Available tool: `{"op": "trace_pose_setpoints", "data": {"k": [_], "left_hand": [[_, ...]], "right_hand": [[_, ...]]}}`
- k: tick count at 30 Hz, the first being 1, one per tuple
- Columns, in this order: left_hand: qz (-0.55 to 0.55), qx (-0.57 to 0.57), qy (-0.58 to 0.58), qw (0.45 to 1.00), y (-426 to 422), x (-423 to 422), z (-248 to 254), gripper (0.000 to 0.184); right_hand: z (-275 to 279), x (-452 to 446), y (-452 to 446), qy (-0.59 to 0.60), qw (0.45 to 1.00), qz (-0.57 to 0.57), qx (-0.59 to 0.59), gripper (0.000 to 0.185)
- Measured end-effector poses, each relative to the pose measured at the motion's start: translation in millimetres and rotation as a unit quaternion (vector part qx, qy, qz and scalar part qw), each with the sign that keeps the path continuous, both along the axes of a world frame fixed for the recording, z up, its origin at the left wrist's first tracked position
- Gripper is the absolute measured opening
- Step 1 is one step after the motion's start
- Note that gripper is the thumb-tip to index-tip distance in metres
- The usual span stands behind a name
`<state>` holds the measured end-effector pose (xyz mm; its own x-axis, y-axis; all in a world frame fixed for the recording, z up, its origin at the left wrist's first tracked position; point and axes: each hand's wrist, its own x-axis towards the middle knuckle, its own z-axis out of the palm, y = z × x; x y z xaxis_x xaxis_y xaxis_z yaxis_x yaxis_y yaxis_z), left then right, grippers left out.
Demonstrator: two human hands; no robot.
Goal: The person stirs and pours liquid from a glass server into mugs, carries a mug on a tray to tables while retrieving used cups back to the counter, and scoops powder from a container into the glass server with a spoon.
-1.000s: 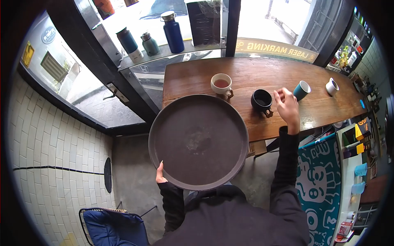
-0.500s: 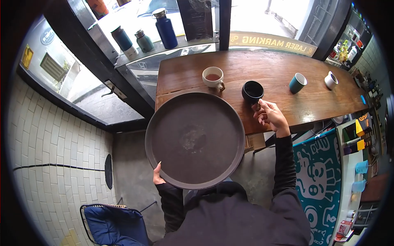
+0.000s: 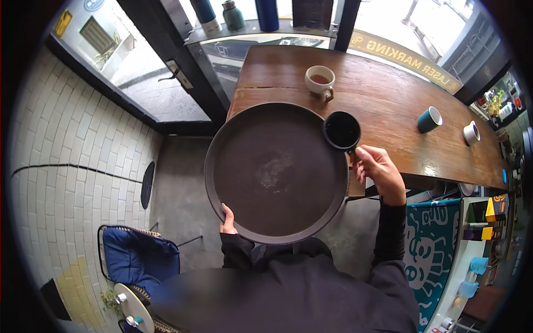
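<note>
My left hand (image 3: 227,220) grips the lower left rim of a large round brown tray (image 3: 266,211), with the thumb on top and the other fingers hidden beneath. My right hand (image 3: 380,171) is closed on the handle of a black cup (image 3: 342,131). That cup overlaps the tray's upper right rim; whether it touches the tray I cannot tell. On the wooden table (image 3: 383,105) beyond the tray stands a white cup (image 3: 320,81) with reddish-brown liquid. Farther right are a teal tumbler (image 3: 429,120) and a small white cup (image 3: 471,134) with something dark inside.
Several bottles, among them a green one (image 3: 233,15), stand on a window ledge behind the table. A blue-cushioned chair (image 3: 139,258) is at the lower left, near a small round table (image 3: 133,308). A shelf with blue cups (image 3: 469,288) lies at the right.
The black cup has been lifted off the table and moved left to the tray's edge by my right hand. The view has shifted, and my left hand still holds the tray.
</note>
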<state>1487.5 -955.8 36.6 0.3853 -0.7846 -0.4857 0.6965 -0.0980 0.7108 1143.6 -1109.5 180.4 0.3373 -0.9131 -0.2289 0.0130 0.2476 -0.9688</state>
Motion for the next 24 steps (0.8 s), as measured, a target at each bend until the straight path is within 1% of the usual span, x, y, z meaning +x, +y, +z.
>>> {"op": "trace_pose_setpoints", "data": {"k": [1, 3, 4, 5, 7, 8, 11, 12, 14, 15, 17, 18, 19, 21, 22, 23, 24], "left_hand": [[0.008, 0.003, 0.001, 1.0, 4.9, 2.0, -2.4, 0.058], [0.033, 0.02, 0.03, 0.999, 16.2, 9.5, -7.6, 0.065], [0.054, 0.043, -0.028, 0.997, 21.4, 13.5, -13.0, 0.071], [0.071, 0.045, -0.026, 0.996, 30.4, 18.5, -16.8, 0.071], [0.068, 0.098, -0.063, 0.991, 48.4, 27.4, -17.5, 0.074], [0.084, 0.099, -0.081, 0.988, 58.7, 30.6, -17.0, 0.076], [0.114, 0.131, -0.04, 0.984, 89.8, 42.3, -4.0, 0.075], [0.131, 0.135, -0.034, 0.982, 101.6, 50.4, -7.7, 0.075], [0.16, 0.093, -0.046, 0.982, 128.5, 66.6, -18.5, 0.075], [0.177, 0.097, -0.041, 0.979, 139.2, 75.8, -17.7, 0.075], [0.155, 0.163, -0.055, 0.973, 164.1, 94.1, -14.5, 0.073], [0.169, 0.171, -0.048, 0.969, 182.4, 103.4, -40.5, 0.073], [0.198, 0.21, -0.083, 0.954, 203.0, 111.6, -87.0, 0.072], [0.234, 0.258, -0.109, 0.931, 226.6, 118.1, -96.7, 0.072], [0.233, 0.221, -0.069, 0.945, 224.2, 122.1, -62.9, 0.072], [0.232, 0.183, -0.029, 0.955, 226.8, 126.4, -46.3, 0.072], [0.24, 0.192, -0.023, 0.951, 236.3, 128.9, -51.1, 0.072]], "right_hand": [[0.7, 9.4, 6.6, 0.013, 1.0, 0.018, 0.011, 0.032], [-0.6, 36.6, 18.2, 0.003, 0.997, 0.066, 0.028, 0.033], [-2.0, 51.4, 23.4, 0.0, 0.994, 0.102, 0.029, 0.033], [-0.1, 69.5, 30.5, 0.013, 0.991, 0.125, 0.036, 0.033], [-8.1, 104.5, 42.3, 0.014, 0.982, 0.184, 0.04, 0.032], [-15.6, 122.0, 49.6, 0.017, 0.977, 0.209, 0.043, 0.033], [-34.6, 167.4, 69.9, 0.022, 0.954, 0.292, 0.061, 0.033], [-36.5, 181.3, 76.5, 0.02, 0.951, 0.302, 0.068, 0.032], [-41.0, 209.7, 90.5, 0.027, 0.938, 0.338, 0.069, 0.033], [-43.6, 224.6, 96.6, 0.029, 0.932, 0.355, 0.065, 0.033], [-50.5, 254.2, 111.3, 0.043, 0.919, 0.385, 0.077, 0.034], [-55.5, 268.8, 118.6, 0.062, 0.914, 0.39, 0.089, 0.034], [-60.8, 282.9, 125.5, 0.082, 0.91, 0.395, 0.099, 0.034], [-72.7, 309.3, 137.4, 0.085, 0.899, 0.415, 0.114, 0.034], [-79.7, 321.2, 141.9, 0.087, 0.893, 0.431, 0.101, 0.033], [-87.3, 331.7, 147.3, 0.089, 0.887, 0.445, 0.089, 0.031], [-95.2, 340.3, 153.2, 0.092, 0.881, 0.454, 0.099, 0.031]]}}
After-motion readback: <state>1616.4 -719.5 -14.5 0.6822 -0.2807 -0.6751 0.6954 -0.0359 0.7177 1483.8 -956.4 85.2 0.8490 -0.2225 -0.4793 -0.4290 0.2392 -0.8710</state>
